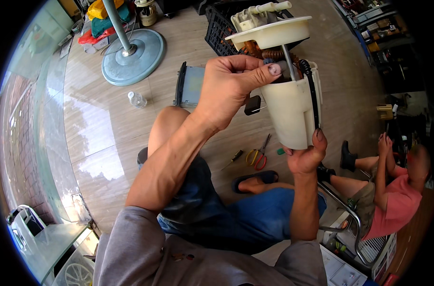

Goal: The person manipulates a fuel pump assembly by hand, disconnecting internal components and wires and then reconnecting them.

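A cream plastic fuel pump module (pixel 289 117) is held up in front of me, slightly tilted. Its round flanged top (pixel 274 33) stands apart from the cup below, joined by a metal rod and an orange-brown corrugated hose (pixel 272 54). My left hand (pixel 233 81) is closed at the cup's upper rim, thumb and fingers pinching a small part whose shape they mostly hide. From below, my right hand (pixel 307 155) grips the cup's bottom, thumb on its side. A black corrugated tube (pixel 314 90) runs down the cup's right side. A dark float (pixel 252 106) on a thin wire sticks out left.
On the tiled floor lie scissors (pixel 259 155), a screwdriver (pixel 233 158), a clear bottle (pixel 137 99) and a flat grey device (pixel 190 85). A black crate (pixel 219 31) stands behind the module, a round stand base (pixel 133 57) far left. Another person (pixel 393 190) sits at right.
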Demonstrator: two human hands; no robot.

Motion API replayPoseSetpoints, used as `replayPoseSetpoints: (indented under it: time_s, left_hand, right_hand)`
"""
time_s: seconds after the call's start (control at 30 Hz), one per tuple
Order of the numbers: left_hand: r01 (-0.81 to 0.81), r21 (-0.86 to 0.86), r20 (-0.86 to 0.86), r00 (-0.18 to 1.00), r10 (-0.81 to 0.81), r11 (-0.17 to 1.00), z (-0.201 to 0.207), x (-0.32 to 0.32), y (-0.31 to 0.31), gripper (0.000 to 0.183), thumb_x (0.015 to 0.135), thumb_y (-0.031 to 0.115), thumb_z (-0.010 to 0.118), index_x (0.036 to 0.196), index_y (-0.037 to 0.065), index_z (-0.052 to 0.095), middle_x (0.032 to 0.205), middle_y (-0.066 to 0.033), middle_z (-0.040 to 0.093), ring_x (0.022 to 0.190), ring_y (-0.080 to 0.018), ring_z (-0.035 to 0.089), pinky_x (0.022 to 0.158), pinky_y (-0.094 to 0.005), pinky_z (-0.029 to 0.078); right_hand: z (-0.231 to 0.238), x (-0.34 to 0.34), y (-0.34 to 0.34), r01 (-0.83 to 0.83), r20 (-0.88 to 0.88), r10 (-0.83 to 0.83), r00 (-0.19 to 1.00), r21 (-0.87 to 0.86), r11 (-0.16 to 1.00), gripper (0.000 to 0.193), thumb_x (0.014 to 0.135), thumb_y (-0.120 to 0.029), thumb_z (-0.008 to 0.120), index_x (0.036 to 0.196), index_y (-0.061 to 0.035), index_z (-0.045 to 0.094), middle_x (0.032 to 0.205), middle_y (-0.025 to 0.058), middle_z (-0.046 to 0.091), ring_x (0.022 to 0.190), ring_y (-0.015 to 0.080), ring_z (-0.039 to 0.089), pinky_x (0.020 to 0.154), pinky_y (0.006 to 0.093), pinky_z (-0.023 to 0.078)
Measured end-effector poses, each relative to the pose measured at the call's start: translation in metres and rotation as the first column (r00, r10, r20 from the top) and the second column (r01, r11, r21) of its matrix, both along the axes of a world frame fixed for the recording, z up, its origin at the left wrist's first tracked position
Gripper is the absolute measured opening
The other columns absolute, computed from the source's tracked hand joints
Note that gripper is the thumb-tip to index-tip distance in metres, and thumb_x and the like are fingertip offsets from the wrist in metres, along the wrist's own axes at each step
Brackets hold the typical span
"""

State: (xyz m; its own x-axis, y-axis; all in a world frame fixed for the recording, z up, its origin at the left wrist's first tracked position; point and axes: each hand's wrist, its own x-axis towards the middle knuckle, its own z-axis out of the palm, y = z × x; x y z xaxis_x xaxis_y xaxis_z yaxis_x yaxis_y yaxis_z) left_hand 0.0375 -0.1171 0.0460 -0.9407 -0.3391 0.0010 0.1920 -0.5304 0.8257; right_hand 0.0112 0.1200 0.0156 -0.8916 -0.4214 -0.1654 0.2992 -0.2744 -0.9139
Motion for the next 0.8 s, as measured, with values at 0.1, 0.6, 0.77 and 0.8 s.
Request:
replayPoseSetpoints:
  time_s: [0.1,0.6,0.77,0.8]
  left_hand:
    - [-0.024,0.011,0.051,0.998,0.024,1.0,0.0,0.0,-0.001,0.015,0.087,0.018,0.078,0.089,0.003,0.075,0.065,0.0033,0.061,0.046,-0.0009,0.032,0.042,-0.0226,0.02]
    - [0.15,0.31,-0.044,0.989,-0.144,0.939,0.003,0.001,-0.014,0.012,0.084,0.013,0.078,0.08,0.003,0.073,0.057,0.0077,0.046,0.048,-0.0019,0.033,0.043,-0.0214,0.02]
    - [0.178,0.353,-0.084,0.984,-0.159,0.918,-0.001,0.003,-0.016,0.01,0.085,0.011,0.077,0.081,0.003,0.073,0.059,0.0066,0.048,0.048,-0.0021,0.033,0.043,-0.0211,0.021]
    - [0.208,0.373,-0.125,0.977,-0.173,0.904,-0.002,0.003,-0.017,0.009,0.086,0.01,0.076,0.083,0.002,0.074,0.059,0.0059,0.05,0.048,-0.0022,0.034,0.043,-0.021,0.021]
  right_hand:
    - [-0.005,0.0,0.008,0.074,-0.11,-0.064,0.992,0.089,0.993,0.064,0.085,-0.056,0.059,0.129,-0.01,0.056,0.104,0.0058,0.067,0.07,0.0159,0.058,0.047,0.0291,0.037]
    - [0.005,-0.002,-0.002,-0.034,-0.046,0.036,0.998,0.033,0.999,0.063,0.087,-0.057,0.055,0.128,-0.0093,0.056,0.103,0.0059,0.066,0.069,0.0161,0.057,0.047,0.03,0.037]
    - [0.005,0.001,-0.006,0.03,-0.034,-0.028,0.999,0.046,0.998,0.065,0.086,-0.058,0.055,0.13,-0.0097,0.055,0.103,0.0057,0.066,0.068,0.0161,0.057,0.046,0.0293,0.037]
    - [0.005,0.001,-0.005,0.029,-0.034,-0.027,0.999,0.045,0.999,0.065,0.086,-0.058,0.055,0.13,-0.0097,0.055,0.103,0.0057,0.066,0.068,0.0161,0.057,0.046,0.0293,0.037]
